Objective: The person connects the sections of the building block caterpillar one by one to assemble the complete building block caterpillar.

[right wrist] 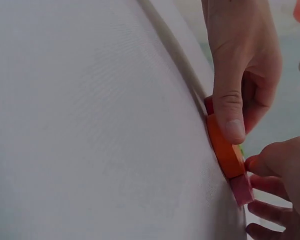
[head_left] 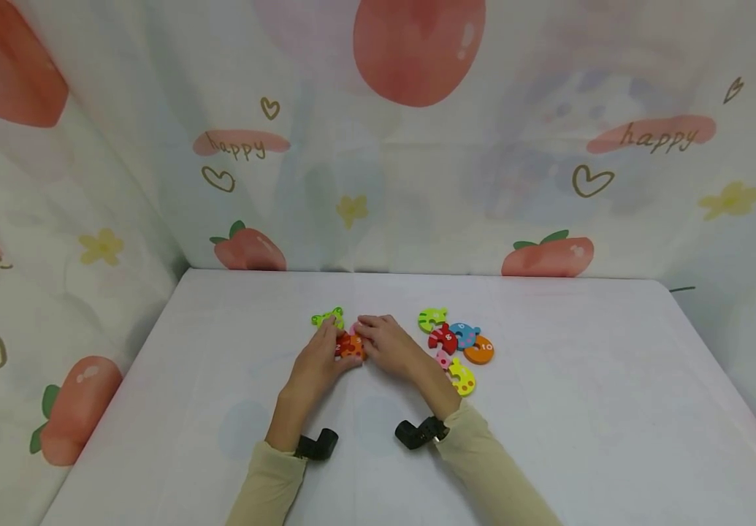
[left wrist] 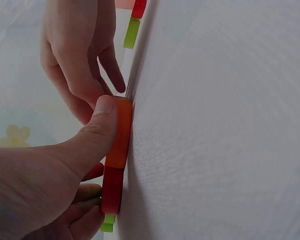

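Orange piece flat between two hands

Both forearms slant inward over the white table, wrists low. The left hand's thumb lies along the near edge of the orange piece, its fingers curled behind the touching red piece, gripping the pair. The right hand bends its fingertips to the pink piece; whether they pinch, I cannot tell. The orange piece's visible edge runs roughly left-right; hands hide which way it points.
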A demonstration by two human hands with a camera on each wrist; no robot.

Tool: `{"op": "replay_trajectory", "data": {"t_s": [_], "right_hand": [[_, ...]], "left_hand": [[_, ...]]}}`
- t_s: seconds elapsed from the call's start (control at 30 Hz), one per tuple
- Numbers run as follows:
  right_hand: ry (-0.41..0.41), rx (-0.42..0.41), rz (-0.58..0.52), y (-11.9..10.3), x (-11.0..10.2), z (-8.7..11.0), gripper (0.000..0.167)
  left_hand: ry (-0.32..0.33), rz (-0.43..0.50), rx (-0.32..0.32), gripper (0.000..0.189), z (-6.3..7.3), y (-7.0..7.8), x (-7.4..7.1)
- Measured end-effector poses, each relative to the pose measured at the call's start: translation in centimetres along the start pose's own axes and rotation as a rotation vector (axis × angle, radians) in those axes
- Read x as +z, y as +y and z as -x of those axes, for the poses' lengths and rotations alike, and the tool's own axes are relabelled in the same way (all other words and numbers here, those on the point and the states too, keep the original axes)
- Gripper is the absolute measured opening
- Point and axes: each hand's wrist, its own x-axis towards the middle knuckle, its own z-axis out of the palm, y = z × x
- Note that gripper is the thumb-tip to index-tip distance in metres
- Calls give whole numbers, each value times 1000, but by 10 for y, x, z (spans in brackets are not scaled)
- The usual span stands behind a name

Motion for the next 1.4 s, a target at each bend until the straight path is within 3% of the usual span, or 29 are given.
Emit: {"op": "replay_trajectory", "data": {"t_s": [0.13,0.3,0.5,0.67,1.13,1.4], "right_hand": [[41,42,-55,3,-5,14,43],[119,57,-171,12,-26,46,47],[214,29,-228,39,-54,81,45],[250,102,-193,64,-69,99,45],[239,209,-179,88,-76,114,43],[243,247,-156,102,-80,116,42]], "left_hand": [[-9,4,-19,77,0,1,1],[-34,-9,-70,80,1,3,2],[-63,-101,-38,67,3,7,2],[-106,-150,-27,61,3,10,2],[-233,-247,37,54,-1,20,-3],[-251,-190,23,53,-1,20,-7]]}}
